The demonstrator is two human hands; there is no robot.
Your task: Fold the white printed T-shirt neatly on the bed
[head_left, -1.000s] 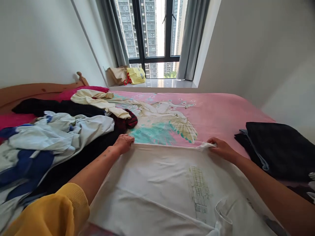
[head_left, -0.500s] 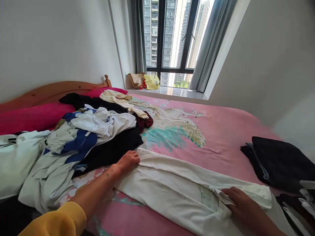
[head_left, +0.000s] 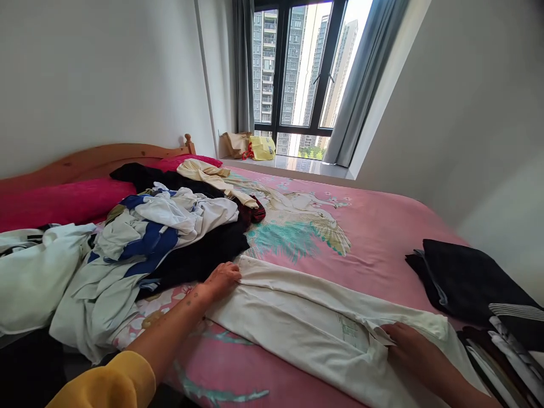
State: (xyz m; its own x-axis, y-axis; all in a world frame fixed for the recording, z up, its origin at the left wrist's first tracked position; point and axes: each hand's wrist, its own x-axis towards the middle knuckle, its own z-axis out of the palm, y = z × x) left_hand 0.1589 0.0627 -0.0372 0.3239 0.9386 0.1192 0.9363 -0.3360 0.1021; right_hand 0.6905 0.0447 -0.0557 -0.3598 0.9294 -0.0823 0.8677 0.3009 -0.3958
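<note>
A long white garment [head_left: 297, 317] lies across the near part of the bed, its long sides folded over towards the middle. A faded green print [head_left: 352, 330] shows between the folds; whether it is a shirt cannot be made out. My left hand [head_left: 223, 277] is closed on the garment's left end, knuckles up, beside a black piece of clothing. Towards the other end, my right hand [head_left: 403, 343] pinches a raised flap of the same white cloth just right of the print. Part of the right fingers is hidden by the fabric.
A heap of loose clothes [head_left: 170, 226] covers the left side, near magenta pillows [head_left: 63, 201] and a wooden headboard [head_left: 123, 152]. Folded dark clothes [head_left: 471, 277] and a stack of folded garments [head_left: 505, 351] sit at right. Bags [head_left: 261, 147] stand on the windowsill.
The view has shifted slightly, so the right-hand stacks appear further left. Both hands keep their places on the white garment, which lies much as before.
</note>
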